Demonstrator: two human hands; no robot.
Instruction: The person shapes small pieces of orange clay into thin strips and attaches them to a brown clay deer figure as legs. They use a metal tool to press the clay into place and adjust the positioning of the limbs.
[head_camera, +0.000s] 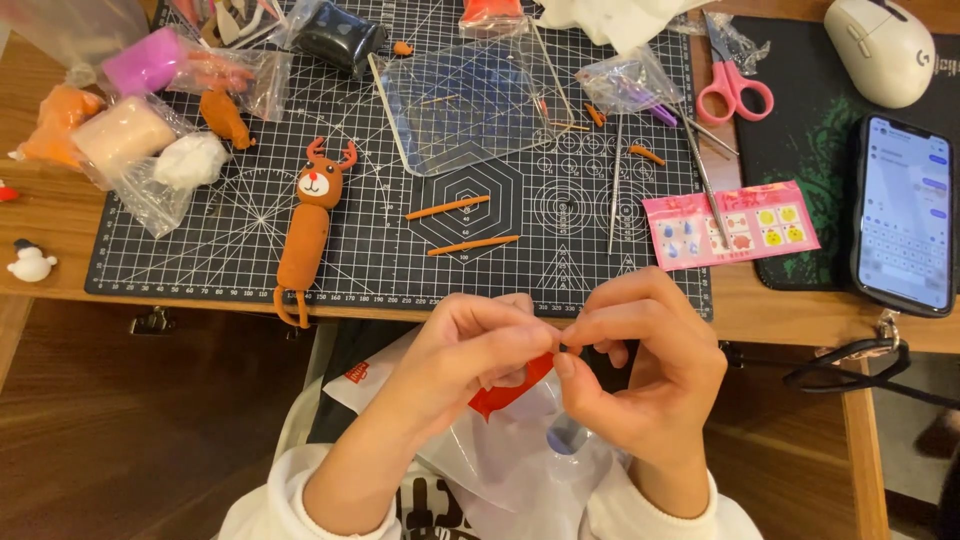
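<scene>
The left hand (470, 350) and right hand (640, 360) meet fingertip to fingertip just below the near edge of the cutting mat (250, 250). Both are pinched shut on one small piece of orange clay (563, 347), of which only a sliver shows between the thumbs and forefingers. Under the hands lies a white plastic bag with a red mark (500, 440), off the mat's near edge, over the person's lap.

On the mat, up from the hands, two thin orange clay strips (447, 207) lie near its middle. Left of them an orange clay reindeer (308, 232) stretches lengthwise, its legs hanging over the mat's near edge. At the mat's far middle sits a clear plastic sheet (470, 100). Bagged lumps of clay (130, 130) in pink, peach, white and orange crowd the mat's left end.

At the mat's right end a pink sticker sheet (730, 225) overlaps the edge, with pink-handled scissors (733, 85) beyond it. Right of the mat, a phone (905, 215) with a lit screen and a white mouse (885, 50) rest on a dark pad. The mat lies on a wooden desk (50, 215); wooden floor (120, 420) shows below it.
</scene>
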